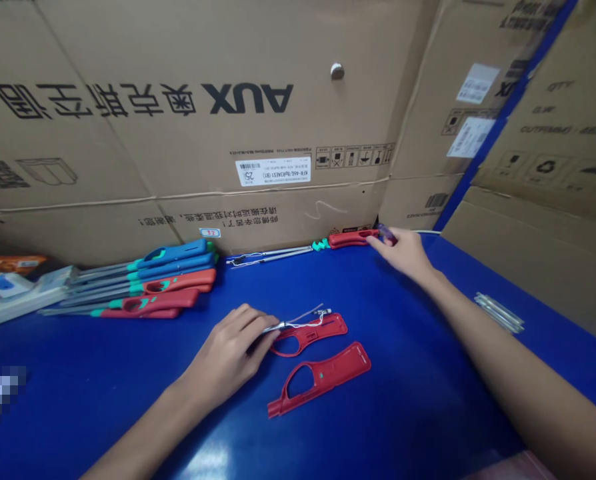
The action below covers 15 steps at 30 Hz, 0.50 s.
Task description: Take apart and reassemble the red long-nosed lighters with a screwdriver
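Observation:
My left hand (238,341) is closed around a thin metal tube with white wires (305,324) coming out of it. The tube lies over a red lighter half-shell (334,325). Just in front, a second red half-shell (345,365) rests inner side up. At the foot of the cardboard, my right hand (405,252) pinches a small dark purple piece (388,233), its kind unclear. Beside those fingers sit stacked red lighter shells (351,239). Small green parts (321,245) and metal tubes with wires (278,253) line up to their left.
Assembled long-necked lighters, blue (178,257), orange (178,281) and red (153,305), are piled at the left. Clear slim pieces (499,312) lie at the right. Cardboard walls (178,147) border the blue table (128,393) at the back and right.

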### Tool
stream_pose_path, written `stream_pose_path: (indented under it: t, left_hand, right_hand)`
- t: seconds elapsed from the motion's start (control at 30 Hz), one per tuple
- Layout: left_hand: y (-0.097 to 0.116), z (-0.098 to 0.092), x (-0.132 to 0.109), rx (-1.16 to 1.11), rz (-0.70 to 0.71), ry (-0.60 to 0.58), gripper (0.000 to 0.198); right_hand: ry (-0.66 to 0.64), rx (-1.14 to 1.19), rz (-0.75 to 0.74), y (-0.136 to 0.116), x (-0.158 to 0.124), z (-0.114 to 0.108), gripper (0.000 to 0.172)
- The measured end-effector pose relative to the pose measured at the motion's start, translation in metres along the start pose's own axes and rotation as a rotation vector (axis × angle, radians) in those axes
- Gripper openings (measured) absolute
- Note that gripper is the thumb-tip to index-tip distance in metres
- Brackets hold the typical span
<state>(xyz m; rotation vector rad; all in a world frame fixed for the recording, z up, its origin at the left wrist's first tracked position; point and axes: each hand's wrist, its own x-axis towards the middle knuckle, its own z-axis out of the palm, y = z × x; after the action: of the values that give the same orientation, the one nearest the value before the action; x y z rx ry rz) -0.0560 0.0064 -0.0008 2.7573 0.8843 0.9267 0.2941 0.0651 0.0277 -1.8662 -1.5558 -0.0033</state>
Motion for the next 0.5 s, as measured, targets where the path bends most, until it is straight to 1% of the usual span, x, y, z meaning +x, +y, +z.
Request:
stream_pose_path:
  t: [0.1,0.17,0.23,0.3,0.33,0.4,0.43,0.5]
  left_hand:
    - [0.000,-0.002,0.000,0.001,-0.007,0.018,0.010]
    - [-0.002,-0.002,-0.001,0.020,-0.015,0.026,0.010]
    - [-0.005,-0.002,-0.001,0.061,-0.025,0.038,0.010]
    - [-0.008,-0.003,0.000,0.100,-0.025,0.077,0.010]
    - [-0.009,-0.004,0.000,0.110,-0.018,0.115,0.010]
    - [-0.010,-0.009,0.003,0.104,-0.020,0.222,0.011]
    - [-0.009,-0.013,0.005,0.091,-0.047,0.292,0.011]
    - [-0.007,-0.021,0.010,0.022,-0.171,0.455,0.010]
  right_hand:
    - [-0.214,0.121,-0.229,-0.042,-0.028,0.002,0.043]
    - [-0.362,0.171,-0.352,-0.062,-0.046,0.003,0.040]
    - [-0.516,0.189,-0.484,-0.073,-0.059,0.003,0.040]
    - [-0.603,0.181,-0.546,-0.076,-0.064,0.004,0.042]
    - [-0.620,0.177,-0.552,-0.076,-0.064,0.004,0.043]
    - [-0.605,0.188,-0.531,-0.074,-0.063,0.003,0.044]
    - [-0.584,0.203,-0.518,-0.073,-0.062,0.003,0.045]
    - [-0.542,0.237,-0.495,-0.072,-0.062,0.002,0.045]
